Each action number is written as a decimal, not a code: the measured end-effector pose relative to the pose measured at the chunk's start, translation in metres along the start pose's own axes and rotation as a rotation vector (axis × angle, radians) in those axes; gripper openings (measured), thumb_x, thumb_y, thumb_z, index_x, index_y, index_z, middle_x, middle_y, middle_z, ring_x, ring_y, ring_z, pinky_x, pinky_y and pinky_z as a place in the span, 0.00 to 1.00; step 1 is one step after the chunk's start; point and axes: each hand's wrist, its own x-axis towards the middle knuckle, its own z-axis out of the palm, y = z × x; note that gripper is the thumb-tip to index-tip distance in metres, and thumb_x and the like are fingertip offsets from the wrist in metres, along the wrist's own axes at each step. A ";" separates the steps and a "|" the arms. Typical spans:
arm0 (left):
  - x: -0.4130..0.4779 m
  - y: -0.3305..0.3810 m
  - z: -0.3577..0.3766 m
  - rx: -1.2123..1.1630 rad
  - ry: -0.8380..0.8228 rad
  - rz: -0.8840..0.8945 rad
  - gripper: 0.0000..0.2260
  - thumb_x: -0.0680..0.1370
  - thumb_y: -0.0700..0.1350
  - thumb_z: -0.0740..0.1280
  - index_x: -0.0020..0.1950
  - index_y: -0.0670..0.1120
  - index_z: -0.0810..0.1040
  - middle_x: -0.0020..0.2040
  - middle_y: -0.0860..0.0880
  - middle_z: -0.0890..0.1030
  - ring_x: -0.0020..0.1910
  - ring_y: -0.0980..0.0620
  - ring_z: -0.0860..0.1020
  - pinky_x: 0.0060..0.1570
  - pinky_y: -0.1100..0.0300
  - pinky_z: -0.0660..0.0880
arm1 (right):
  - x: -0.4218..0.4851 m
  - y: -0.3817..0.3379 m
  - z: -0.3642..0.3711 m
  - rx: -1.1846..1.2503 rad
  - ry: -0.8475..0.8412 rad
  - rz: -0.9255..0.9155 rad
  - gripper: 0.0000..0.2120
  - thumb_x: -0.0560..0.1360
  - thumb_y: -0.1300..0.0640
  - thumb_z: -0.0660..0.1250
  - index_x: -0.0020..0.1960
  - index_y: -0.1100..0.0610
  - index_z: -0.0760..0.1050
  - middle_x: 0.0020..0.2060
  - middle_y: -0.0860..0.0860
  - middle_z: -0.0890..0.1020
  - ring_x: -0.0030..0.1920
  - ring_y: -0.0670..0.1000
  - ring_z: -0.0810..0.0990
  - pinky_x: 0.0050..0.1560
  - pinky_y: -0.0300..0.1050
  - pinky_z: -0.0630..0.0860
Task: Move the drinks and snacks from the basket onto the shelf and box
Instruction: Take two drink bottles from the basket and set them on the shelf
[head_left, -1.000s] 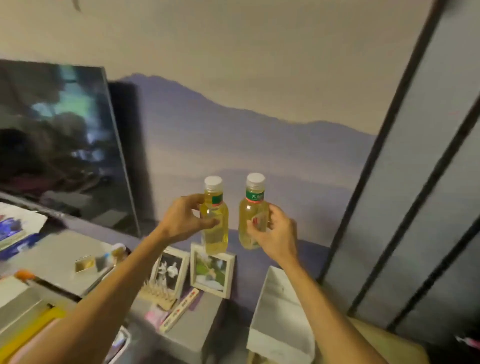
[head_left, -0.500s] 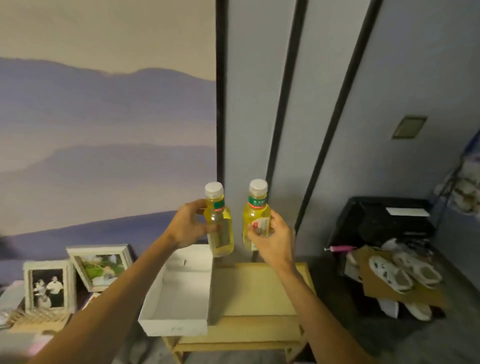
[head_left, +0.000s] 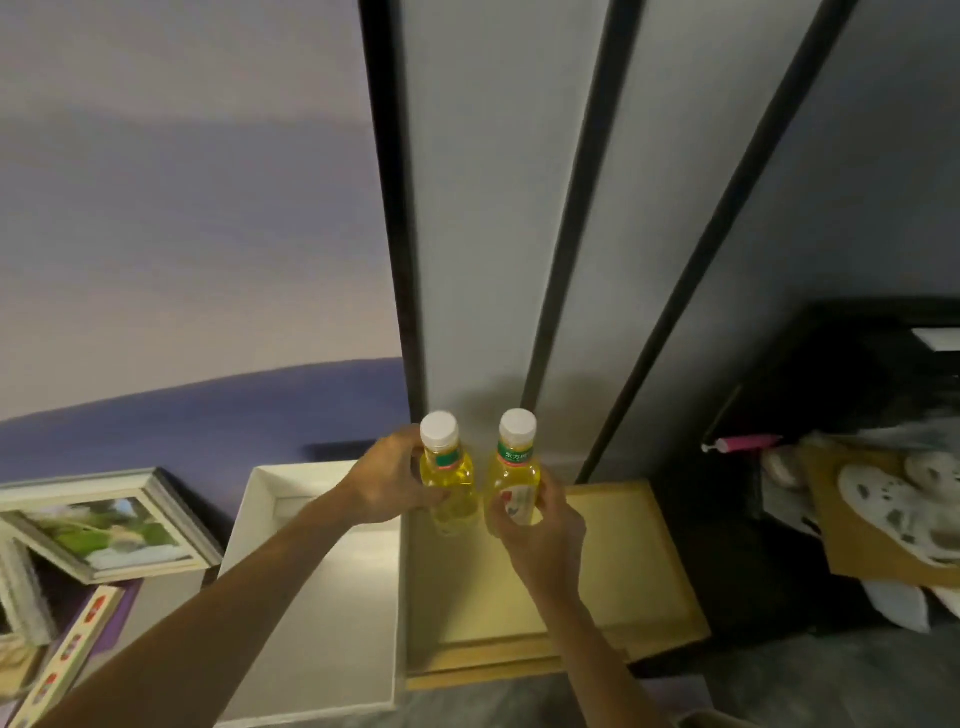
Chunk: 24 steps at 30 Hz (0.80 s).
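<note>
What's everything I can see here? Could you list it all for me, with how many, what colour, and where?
Clear plastic bottles of yellow drink with white caps: two, upright side by side at centre, the left bottle and the right bottle, one in each hand.
Shallow white open box: one, empty, below left of the bottles.
Pale wooden shelf top: one, bare, right of the box.
White-framed pictures: at least two, lower left, tilted.
Long printed strip: one, cream with red marks, bottom left.
Brown cardboard sheet: one, far right, with white shoes on it.
Pink pen-like object: one, right.
Left hand: grips the left bottle.
Right hand: grips the right bottle.
</note>
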 end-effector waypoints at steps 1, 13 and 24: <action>0.007 -0.014 0.008 0.020 -0.002 -0.015 0.26 0.69 0.48 0.84 0.63 0.53 0.78 0.56 0.57 0.83 0.54 0.54 0.83 0.59 0.51 0.81 | -0.003 0.015 0.014 0.003 -0.014 0.007 0.29 0.76 0.35 0.75 0.67 0.54 0.79 0.53 0.44 0.88 0.49 0.43 0.87 0.49 0.43 0.86; 0.039 -0.097 0.046 0.366 -0.003 0.063 0.34 0.75 0.58 0.76 0.78 0.53 0.68 0.78 0.50 0.71 0.81 0.48 0.62 0.74 0.57 0.31 | -0.036 0.091 0.102 0.096 -0.079 0.131 0.29 0.75 0.49 0.81 0.72 0.56 0.78 0.61 0.46 0.87 0.60 0.46 0.86 0.59 0.46 0.84; 0.059 -0.119 0.061 0.530 0.022 0.011 0.35 0.74 0.60 0.76 0.77 0.55 0.68 0.79 0.51 0.68 0.83 0.47 0.51 0.80 0.40 0.37 | -0.036 0.092 0.104 0.135 -0.161 0.235 0.30 0.77 0.48 0.79 0.75 0.52 0.71 0.66 0.43 0.83 0.65 0.43 0.83 0.62 0.36 0.81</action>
